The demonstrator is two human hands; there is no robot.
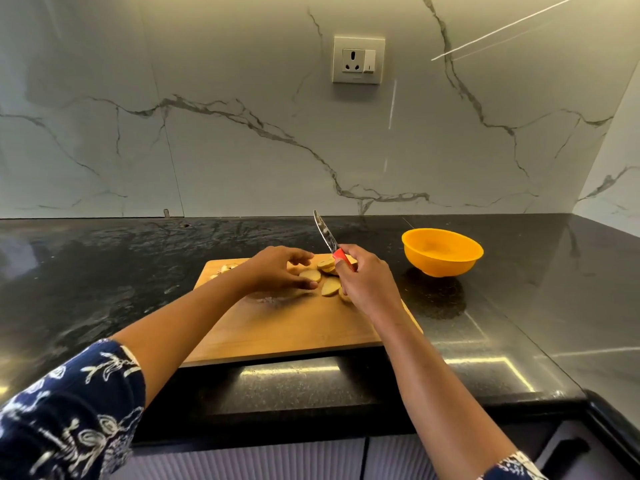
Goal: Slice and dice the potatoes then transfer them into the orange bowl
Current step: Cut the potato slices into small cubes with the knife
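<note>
Several round potato slices [330, 285] lie on the far part of the wooden cutting board [277, 327]. My left hand [280, 270] hovers over them, thumb and fingers curved around one slice [309, 274]. My right hand [363, 282] grips the red handle of a knife [327, 237], its blade raised and pointing up and away from the board. The orange bowl [442, 251] stands empty on the counter to the right of the board.
A few small potato pieces [227, 268] lie at the board's far left corner. The black stone counter [104, 271] runs left and right, ending at a marble wall with a socket [358, 59]. The counter's front edge is near me.
</note>
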